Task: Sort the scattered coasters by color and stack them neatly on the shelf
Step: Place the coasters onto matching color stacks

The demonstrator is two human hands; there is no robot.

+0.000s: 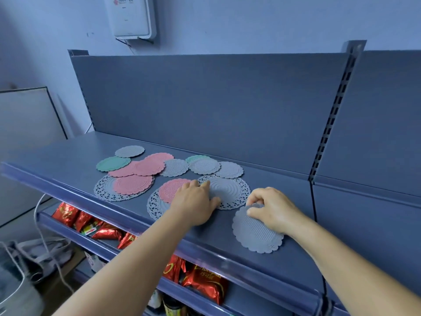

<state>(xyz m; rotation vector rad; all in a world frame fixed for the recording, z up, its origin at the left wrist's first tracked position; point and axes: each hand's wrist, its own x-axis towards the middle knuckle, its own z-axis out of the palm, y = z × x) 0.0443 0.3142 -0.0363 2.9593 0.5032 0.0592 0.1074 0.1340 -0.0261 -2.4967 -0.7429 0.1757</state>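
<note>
We see the shelf [75, 160] carrying the scattered coasters; our landmark is the large grey lace coaster [230, 190] near the middle of it; the left hand [193, 201] lies flat across that coaster's near-left edge, fingers straight and pressing down, holding nothing, with its fingertips also touching a pink coaster [169, 190] just left of the landmark; the right hand [271, 210], just right of the landmark, pinches the far edge of a grey coaster [255, 233] between curled fingers and thumb, that edge lifted off the shelf; further left of the landmark lie more pink coasters [134, 176], one green coaster [112, 163] and another lace coaster [104, 190]; behind the landmark sit several grey coasters [205, 166]; below the shelf we see red snack bags [205, 281].
</note>
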